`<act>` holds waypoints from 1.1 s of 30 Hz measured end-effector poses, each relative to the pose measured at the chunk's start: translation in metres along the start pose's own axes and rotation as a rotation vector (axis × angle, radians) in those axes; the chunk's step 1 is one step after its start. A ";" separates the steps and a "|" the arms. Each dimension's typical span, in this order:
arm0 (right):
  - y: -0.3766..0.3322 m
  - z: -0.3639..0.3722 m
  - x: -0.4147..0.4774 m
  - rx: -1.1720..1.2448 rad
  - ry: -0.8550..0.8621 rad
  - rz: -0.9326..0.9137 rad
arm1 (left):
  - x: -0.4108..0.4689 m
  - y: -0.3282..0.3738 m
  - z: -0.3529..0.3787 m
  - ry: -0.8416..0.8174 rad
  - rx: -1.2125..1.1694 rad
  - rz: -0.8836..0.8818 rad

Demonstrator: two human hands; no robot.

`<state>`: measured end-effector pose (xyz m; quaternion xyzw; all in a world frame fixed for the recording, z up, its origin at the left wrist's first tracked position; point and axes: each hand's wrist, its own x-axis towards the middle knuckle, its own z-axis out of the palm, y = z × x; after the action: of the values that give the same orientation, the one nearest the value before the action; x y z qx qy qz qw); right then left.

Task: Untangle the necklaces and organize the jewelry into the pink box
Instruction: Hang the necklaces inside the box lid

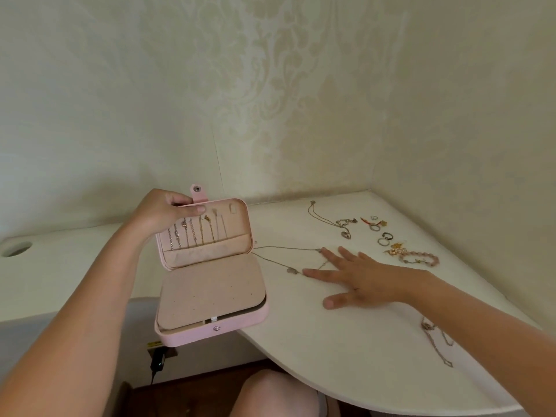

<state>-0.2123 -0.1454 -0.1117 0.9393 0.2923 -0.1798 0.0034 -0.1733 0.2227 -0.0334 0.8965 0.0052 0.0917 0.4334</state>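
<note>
Left hand (168,210) pinches the raised lid of the pink box (186,337) at the white table's (331,341) edge; right hand (361,279) lies flat, fingers spread, touching a thin chain necklace (279,261), metal rings (379,242) and a beaded bracelet (419,259) beyond.

The left hand (168,210) grips the open pink box's (210,296) lid. Right of the box, the right hand (358,279) lies flat on a thin necklace (282,260).

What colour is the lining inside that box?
Peachy beige; the pink box lining, best in head view.
</note>
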 end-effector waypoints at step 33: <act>-0.032 -0.085 0.100 0.959 0.219 -0.084 | 0.025 0.003 0.023 0.005 0.257 0.026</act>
<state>-0.1254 -0.0543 -0.0634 0.8358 0.2130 -0.1940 -0.4673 -0.1449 0.2050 -0.0408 0.9444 0.0064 0.0981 0.3138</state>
